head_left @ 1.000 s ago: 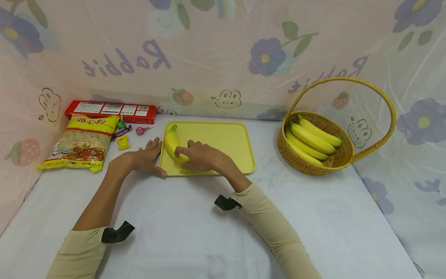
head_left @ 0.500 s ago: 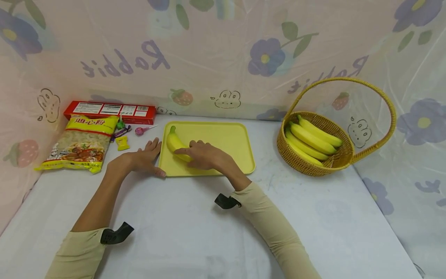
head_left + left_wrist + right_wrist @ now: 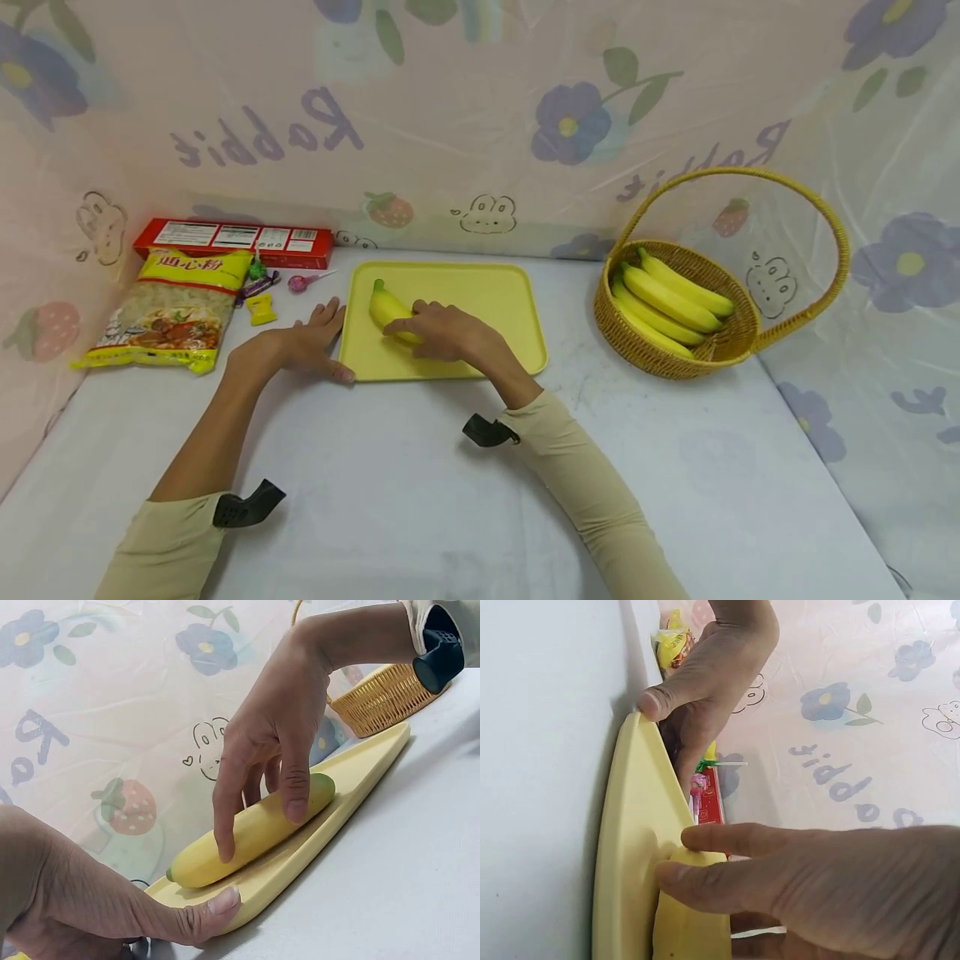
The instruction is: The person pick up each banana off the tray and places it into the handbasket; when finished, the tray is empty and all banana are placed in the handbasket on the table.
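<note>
A single yellow banana (image 3: pixel 387 309) with a green stem lies on a pale yellow tray (image 3: pixel 487 304). My right hand (image 3: pixel 448 331) reaches over the tray and holds the banana from above, thumb on one side and fingers over it. In the left wrist view, the banana (image 3: pixel 196 862) sits along the tray's floor beneath those fingers. My left hand (image 3: pixel 303 343) rests at the tray's left edge with its fingers extended, its thumb touching the near left corner. In the right wrist view, that thumb (image 3: pixel 654 703) is against the tray's corner.
A wicker basket (image 3: pixel 637 354) with a tall handle stands at the right, several bananas (image 3: pixel 670 298) inside. At the left are a noodle bag (image 3: pixel 168 312), a red box (image 3: pixel 318 248), a yellow-wrapped candy (image 3: pixel 261 309) and a pink lollipop (image 3: pixel 298 284). A printed curtain hangs behind.
My right hand has shifted the banana slightly right, away from the tray's left edge, and it lies more diagonally. My left hand has stayed at the tray's edge.
</note>
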`<move>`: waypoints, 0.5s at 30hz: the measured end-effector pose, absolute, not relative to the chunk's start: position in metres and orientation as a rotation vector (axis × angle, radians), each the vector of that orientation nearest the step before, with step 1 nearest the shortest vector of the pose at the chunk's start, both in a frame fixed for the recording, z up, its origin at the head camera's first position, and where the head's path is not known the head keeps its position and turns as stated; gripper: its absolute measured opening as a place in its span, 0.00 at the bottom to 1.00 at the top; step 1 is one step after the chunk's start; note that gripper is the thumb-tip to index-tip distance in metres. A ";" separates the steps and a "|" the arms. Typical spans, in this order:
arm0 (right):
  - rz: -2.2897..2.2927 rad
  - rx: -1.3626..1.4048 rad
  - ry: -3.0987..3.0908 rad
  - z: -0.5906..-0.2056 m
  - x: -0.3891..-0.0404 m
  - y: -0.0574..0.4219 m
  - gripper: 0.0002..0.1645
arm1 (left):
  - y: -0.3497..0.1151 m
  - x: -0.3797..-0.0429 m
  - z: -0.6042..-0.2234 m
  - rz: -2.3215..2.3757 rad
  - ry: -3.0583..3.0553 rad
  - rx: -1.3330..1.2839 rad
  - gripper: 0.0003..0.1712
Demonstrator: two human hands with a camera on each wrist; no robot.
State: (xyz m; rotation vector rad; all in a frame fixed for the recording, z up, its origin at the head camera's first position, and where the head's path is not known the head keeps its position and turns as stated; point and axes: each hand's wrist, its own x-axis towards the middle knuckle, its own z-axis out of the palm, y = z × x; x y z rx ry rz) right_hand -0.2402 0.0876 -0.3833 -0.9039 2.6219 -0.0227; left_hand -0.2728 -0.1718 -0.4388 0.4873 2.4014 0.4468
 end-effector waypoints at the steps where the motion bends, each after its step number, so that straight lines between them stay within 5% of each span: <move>1: -0.029 -0.908 2.623 -0.384 -0.240 0.087 0.30 | -0.173 -0.273 -0.440 0.439 2.405 0.481 0.85; 6: -0.071 -0.944 2.662 -0.387 -0.242 0.087 0.21 | -0.172 -0.271 -0.439 0.448 2.400 0.480 0.84; 15: -0.114 -1.057 2.704 -0.385 -0.247 0.096 0.21 | -0.171 -0.269 -0.439 0.459 2.392 0.492 0.84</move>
